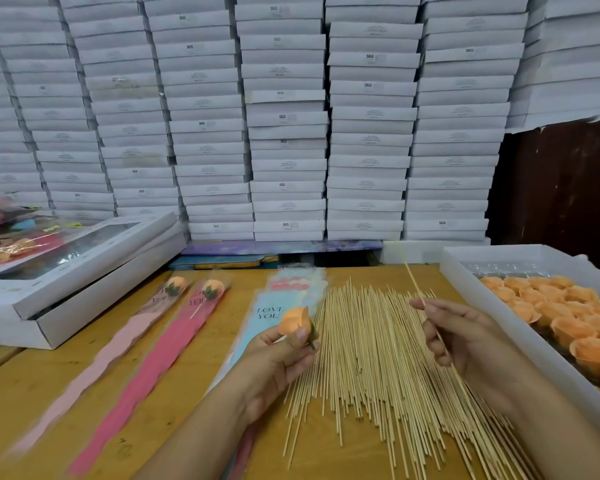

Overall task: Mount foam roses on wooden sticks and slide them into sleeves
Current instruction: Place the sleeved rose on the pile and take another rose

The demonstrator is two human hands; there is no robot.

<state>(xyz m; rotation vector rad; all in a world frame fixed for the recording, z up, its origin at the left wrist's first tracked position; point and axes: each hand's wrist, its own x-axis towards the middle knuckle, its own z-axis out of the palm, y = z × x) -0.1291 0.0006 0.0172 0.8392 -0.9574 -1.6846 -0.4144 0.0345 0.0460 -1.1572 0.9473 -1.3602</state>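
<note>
Orange foam rose [294, 323] pinched between thumb and fingers of left hand [280, 355], green base turned toward the stick pile, bloom lifted off the table. Single wooden stick [430, 315] gripped in curled fingers of right hand [465, 341], slanting up and away past the fingertips, lower end running back under the palm. Rose and stick well apart, not yet joined. Between the two hands and beneath them: loose pile of wooden sticks [371, 362] fanned across yellow wooden table [32, 393]. Just beyond the left hand: stack of printed sleeves [267, 311], top one pale blue, reading "LOVE YOU". Farther to the left of that hand: two filled sleeves lying flat side by side, pale pink sleeve [118, 344] and deeper pink sleeve [167, 341], each with an orange rose at the far end. Right of the right hand: white tray [465, 271] packed with orange roses. Beyond and left of the left hand: stacked white window boxes [84, 268], more wrapped flowers on top at the edge. Behind everything: wall of stacked white cartons [284, 116].
</note>
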